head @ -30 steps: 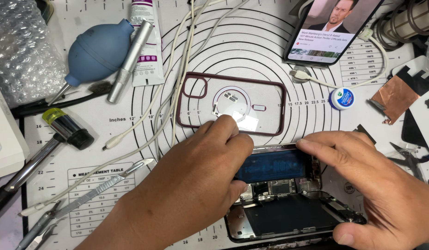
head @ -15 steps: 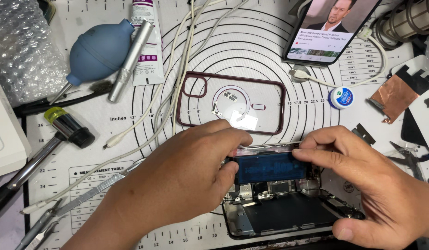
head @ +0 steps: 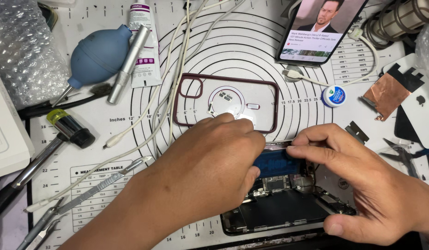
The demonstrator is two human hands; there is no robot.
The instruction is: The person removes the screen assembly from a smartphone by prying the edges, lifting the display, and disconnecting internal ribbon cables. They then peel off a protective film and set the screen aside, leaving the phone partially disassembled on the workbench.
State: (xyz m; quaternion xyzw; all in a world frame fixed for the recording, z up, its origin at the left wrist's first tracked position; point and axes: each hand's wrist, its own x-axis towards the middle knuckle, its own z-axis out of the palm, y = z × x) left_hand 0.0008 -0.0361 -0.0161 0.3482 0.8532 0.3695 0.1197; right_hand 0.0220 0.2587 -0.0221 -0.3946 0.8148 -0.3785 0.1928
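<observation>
An opened phone body (head: 288, 210) lies on the white work mat near the front edge, its circuit boards bare. A blue flat battery (head: 277, 163) sits tilted over its upper part. My left hand (head: 203, 171) covers the battery's left end with the fingers pressed on it. My right hand (head: 362, 180) pinches the battery's right end between forefinger and thumb side, while the thumb rests by the phone's lower right corner. How much of the battery is seated is hidden by the hands.
A clear phone case with a dark red rim (head: 226, 102) lies just behind the hands. Farther back stands a lit phone (head: 316, 32). A blue air blower (head: 94, 58), a silver tool, a tube, cables, a screwdriver (head: 68, 129) and tweezers (head: 92, 192) lie left; copper foil (head: 385, 95) right.
Both hands have shifted slightly up and left with the blue battery. My right forefinger has stretched out along the battery's top edge.
</observation>
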